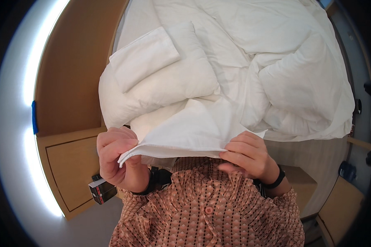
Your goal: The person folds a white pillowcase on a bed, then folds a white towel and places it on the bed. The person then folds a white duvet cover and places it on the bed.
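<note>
A white pillowcase [188, 129] is stretched between my hands close to my chest, its double hemmed edge facing me. My left hand [119, 157] pinches one corner of that edge between thumb and fingers. Along the other end, my right hand [247, 154] grips the hem with its fingers curled over the cloth. The far part of the pillowcase slopes down to the bed, against a plump white pillow [173, 83]. On top of this pillow lies a folded white cloth [145, 57]. Part of another pillow [157, 119] shows underneath, partly covered by the pillowcase.
A rumpled white duvet [266, 24] spreads over the bed, with another white pillow [300, 80] at the right. A brown headboard [71, 71] and wooden panel [71, 169] stand at the left, beside a bright light strip [31, 77]. A dark box [103, 191] sits near my left forearm.
</note>
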